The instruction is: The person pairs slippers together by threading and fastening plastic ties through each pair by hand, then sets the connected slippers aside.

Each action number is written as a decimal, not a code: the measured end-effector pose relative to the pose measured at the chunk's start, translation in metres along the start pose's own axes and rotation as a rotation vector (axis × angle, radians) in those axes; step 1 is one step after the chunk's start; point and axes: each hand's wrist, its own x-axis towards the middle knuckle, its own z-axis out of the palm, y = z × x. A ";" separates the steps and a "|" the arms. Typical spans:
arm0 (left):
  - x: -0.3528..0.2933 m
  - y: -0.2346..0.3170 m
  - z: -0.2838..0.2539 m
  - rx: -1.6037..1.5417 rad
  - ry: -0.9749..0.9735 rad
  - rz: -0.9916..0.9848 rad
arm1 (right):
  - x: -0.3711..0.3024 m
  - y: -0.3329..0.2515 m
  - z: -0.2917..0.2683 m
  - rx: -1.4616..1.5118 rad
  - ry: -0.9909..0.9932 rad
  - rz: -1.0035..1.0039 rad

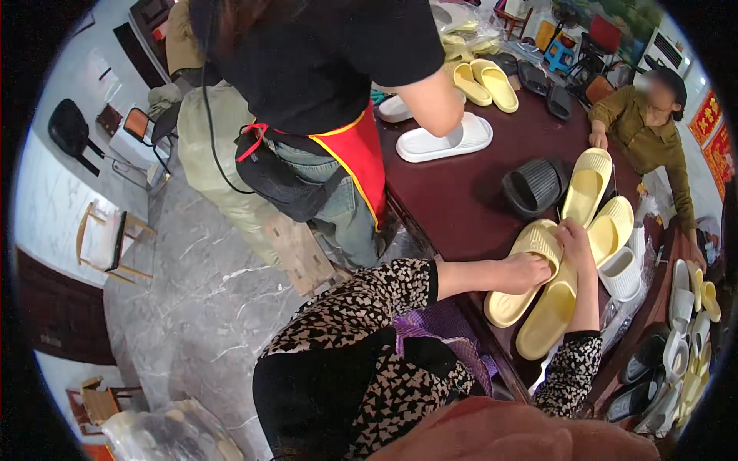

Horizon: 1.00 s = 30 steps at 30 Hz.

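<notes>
My left hand [527, 272] is closed at the foot opening of a pale yellow slipper [509, 309], just below its ribbed strap. Beside it, my right hand [575, 243] grips a second yellow slipper [544, 323] near its strap end. Both slippers lie side by side on the dark red table [480, 203], heels toward me. Part of the second slipper's strap is hidden behind my right hand. Beyond my hands lie two more yellow slippers, one upper [586, 188] and one lower [612, 229]. A black slipper [532, 188] sits just past my left hand's slipper.
A co-worker in a black shirt and red apron [373, 173] stands at the left, an arm over a white slipper [469, 140]. Another person [653, 123] sits across the table. Several slippers [680, 357] are heaped at the right. Purple mesh [442, 330] hangs by my left arm.
</notes>
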 end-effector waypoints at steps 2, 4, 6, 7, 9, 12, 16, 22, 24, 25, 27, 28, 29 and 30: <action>-0.001 -0.001 0.005 -0.051 -0.032 0.009 | -0.006 0.006 0.001 0.005 -0.043 0.054; -0.001 0.002 -0.004 -0.142 -0.039 0.047 | -0.016 0.004 -0.002 -0.063 -0.053 0.043; -0.005 0.005 -0.021 -0.080 -0.160 0.022 | -0.017 -0.007 0.007 -0.173 -0.005 -0.039; -0.005 0.007 -0.025 -0.120 -0.172 -0.035 | -0.019 -0.013 0.003 -0.046 -0.055 -0.023; -0.007 0.002 -0.020 -0.070 -0.138 0.029 | -0.023 0.002 0.002 -0.050 -0.009 -0.041; -0.005 0.015 -0.024 -0.160 -0.162 0.015 | -0.038 0.014 -0.005 0.032 -0.012 0.067; -0.005 0.028 -0.020 -0.309 -0.222 -0.114 | -0.061 0.017 -0.008 0.148 0.021 0.139; -0.009 0.043 -0.030 -0.780 -0.521 -0.449 | -0.072 0.011 -0.001 0.270 0.067 0.222; -0.011 0.045 -0.029 -0.901 -0.538 -0.491 | -0.072 0.010 -0.002 0.273 0.065 0.222; -0.012 0.046 -0.027 -1.024 -0.549 -0.534 | -0.073 0.010 -0.003 0.274 0.067 0.223; -0.012 0.043 -0.028 -1.136 -0.555 -0.583 | -0.069 0.008 -0.002 0.249 0.042 0.212; -0.012 0.041 -0.030 -1.319 -0.568 -0.724 | -0.067 0.006 -0.001 0.236 0.027 0.204; -0.012 0.040 -0.032 -1.501 -0.571 -0.867 | -0.066 0.006 0.001 0.239 0.023 0.194; -0.013 0.038 -0.036 -1.682 -0.564 -1.011 | -0.068 0.008 0.003 0.224 0.034 0.173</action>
